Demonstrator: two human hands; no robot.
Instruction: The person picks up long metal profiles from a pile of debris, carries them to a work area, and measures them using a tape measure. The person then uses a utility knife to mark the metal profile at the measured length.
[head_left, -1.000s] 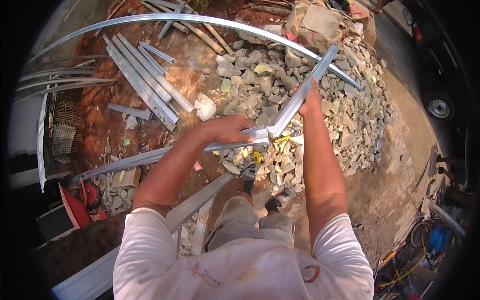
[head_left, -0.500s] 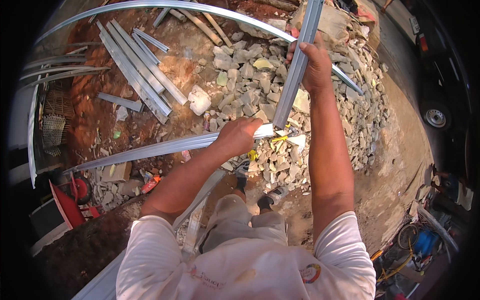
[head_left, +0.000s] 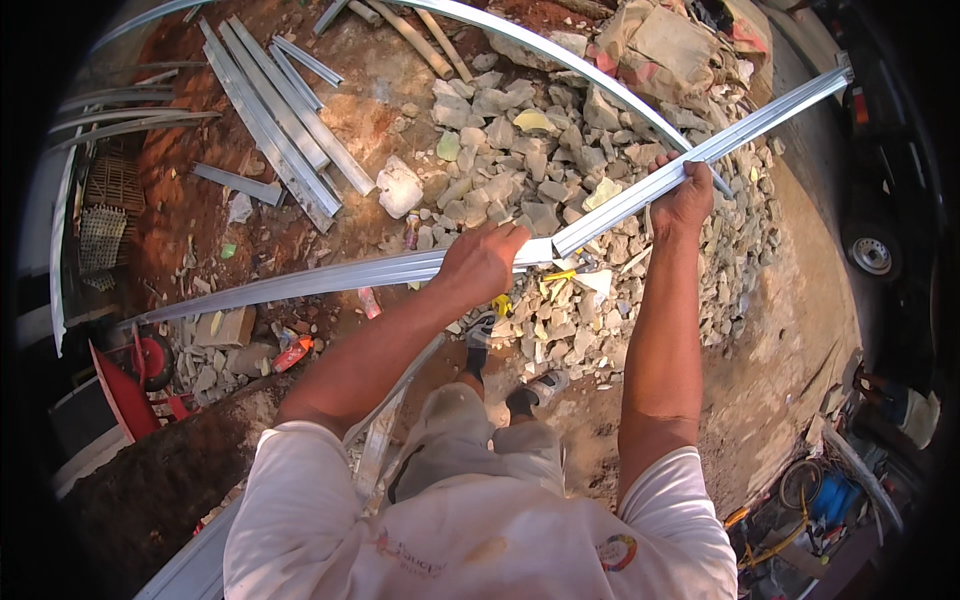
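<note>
A long silvery metal channel is bent at a joint in front of me. Its left length (head_left: 340, 284) runs off to the far left. My left hand (head_left: 482, 262) is closed around that length close to the joint. The right length (head_left: 770, 118) slants up to the right, and my right hand (head_left: 684, 205) grips it near its middle, fingers wrapped over the edge. At the joint the two lengths meet at a wide angle; whether they are still one piece I cannot tell. Just below it lies something yellow (head_left: 560, 275), partly hidden by the channel.
Broken concrete rubble (head_left: 520, 160) is heaped ahead. Cut metal channels (head_left: 285, 120) lie on reddish soil to the left, and a long curved channel (head_left: 600, 75) arches across the far side. A red wheelbarrow (head_left: 125, 390) stands at left; a dark vehicle (head_left: 870, 255) is at right.
The right length has swung from steeply upward down toward the right, opening the bend. My right hand has moved right and lower with it; my left hand stays nearly where it was.
</note>
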